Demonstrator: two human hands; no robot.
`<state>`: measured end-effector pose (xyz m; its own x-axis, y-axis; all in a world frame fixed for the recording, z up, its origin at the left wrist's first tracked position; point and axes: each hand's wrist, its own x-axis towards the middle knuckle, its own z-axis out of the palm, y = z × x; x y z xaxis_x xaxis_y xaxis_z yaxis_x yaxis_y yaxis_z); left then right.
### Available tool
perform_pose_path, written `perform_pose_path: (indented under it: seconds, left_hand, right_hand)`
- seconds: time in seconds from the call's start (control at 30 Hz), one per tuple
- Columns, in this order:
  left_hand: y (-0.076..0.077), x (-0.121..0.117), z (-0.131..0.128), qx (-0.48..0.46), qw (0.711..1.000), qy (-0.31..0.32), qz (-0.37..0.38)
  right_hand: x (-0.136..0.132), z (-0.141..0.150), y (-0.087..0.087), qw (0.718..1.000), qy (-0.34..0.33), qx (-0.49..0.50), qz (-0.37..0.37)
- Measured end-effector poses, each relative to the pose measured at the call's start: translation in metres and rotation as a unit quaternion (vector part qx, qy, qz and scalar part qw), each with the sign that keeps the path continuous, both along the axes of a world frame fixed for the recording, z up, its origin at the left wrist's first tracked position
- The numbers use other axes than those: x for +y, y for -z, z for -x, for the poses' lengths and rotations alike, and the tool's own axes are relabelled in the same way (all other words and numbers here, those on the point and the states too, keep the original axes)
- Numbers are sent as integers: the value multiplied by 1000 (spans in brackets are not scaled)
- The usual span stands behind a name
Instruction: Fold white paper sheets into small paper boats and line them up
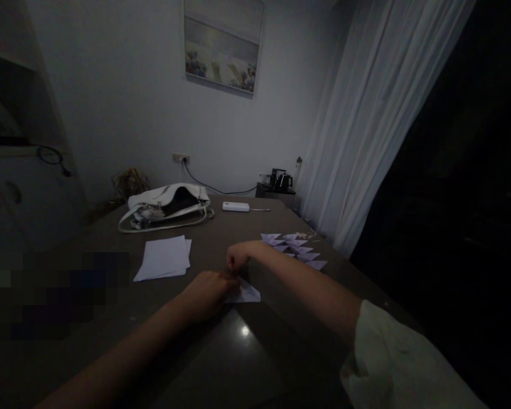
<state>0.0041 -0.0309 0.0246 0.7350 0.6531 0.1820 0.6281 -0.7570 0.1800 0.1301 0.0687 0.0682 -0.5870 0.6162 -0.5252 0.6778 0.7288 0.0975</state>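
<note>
A small folded piece of white paper point(247, 293) lies on the table, its slanted edge facing right. My left hand point(210, 292) is on its left part, fingers closed over the paper and covering much of it. Just beyond, my right hand point(243, 253) is curled, with its knuckles close to my left fingertips. What the right fingers hold, if anything, is hidden. Several folded pointed paper pieces point(309, 257) lie in rows beyond my right forearm. Flat white sheets point(164, 258) are stacked slightly askew, to the left of my hands.
A white handbag point(170, 204) sits on the far left of the dark, glossy table point(281, 346). Toward the back lies a white power bank point(235, 207) with a short cord. Small pale scraps point(306, 235) are near the right edge, alongside a sheer curtain point(366, 102).
</note>
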Motion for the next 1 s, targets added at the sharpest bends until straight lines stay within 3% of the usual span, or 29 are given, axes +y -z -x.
perform_pose_path:
  seconds: [0.13, 0.4, 0.73, 1.0]
  left_hand:
    - [-5, -4, -3, 37, 999, 2, -26]
    - [-1, 0, 1, 15, 1000, 9, -8]
    - [-2, 1, 0, 14, 1000, 5, 11]
    - [0, 3, 0, 21, 1000, -3, 9]
  right_hand:
    - [-1, 2, 6, 999, -13, 29, 9]
    - [-7, 0, -2, 998, 2, 59, -9]
    - [6, 2, 3, 993, -22, 73, 95]
    - [2, 6, 1, 989, -33, 89, 115]
